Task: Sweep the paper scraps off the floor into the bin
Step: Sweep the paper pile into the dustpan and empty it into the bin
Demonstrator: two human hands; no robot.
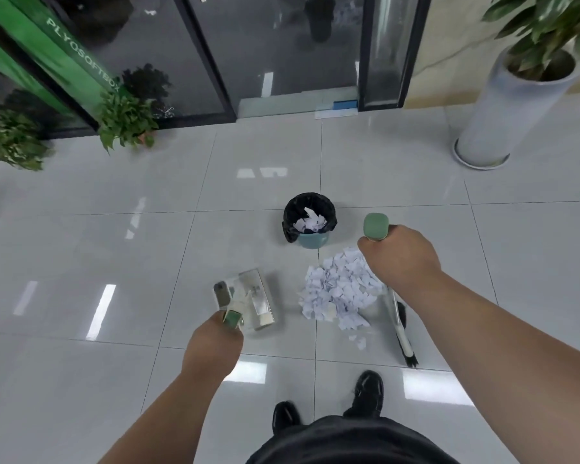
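Observation:
A heap of white paper scraps (340,291) lies on the grey tiled floor just in front of a small teal bin (310,221) lined with a black bag, which holds some scraps. My right hand (399,254) grips the green-capped handle of a broom (394,313); its dark bristles rest on the floor right of the heap. My left hand (215,346) grips the green-topped handle of a pale dustpan (257,298), which sits left of the heap, a short gap from it.
A tall white planter (506,112) with a leafy plant stands at the back right. Small potted plants (128,120) line the glass doors (275,51) at the back left. My black shoes (367,393) stand just behind the heap.

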